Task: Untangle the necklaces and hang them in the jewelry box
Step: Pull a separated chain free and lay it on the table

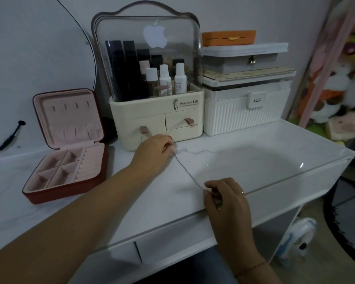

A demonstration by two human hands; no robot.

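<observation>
A thin silver necklace chain (186, 171) is stretched taut over the white desk top between my two hands. My left hand (154, 149) pinches its far end just in front of the cream organiser. My right hand (225, 196) is closed on its near end at the desk's front edge. The red jewelry box (68, 189) stands open at the left, pink inside. Its raised lid (68, 117) shows a row of small hooks with nothing hanging on them. Its base has empty compartments and ring rolls.
A cream cosmetics organiser (158, 111) with a clear dome and two drawers stands behind my left hand. A white ribbed case (246, 111) with stacked boxes sits to its right. A black cable (8, 138) lies at the far left. A small fan (297, 238) is on the floor.
</observation>
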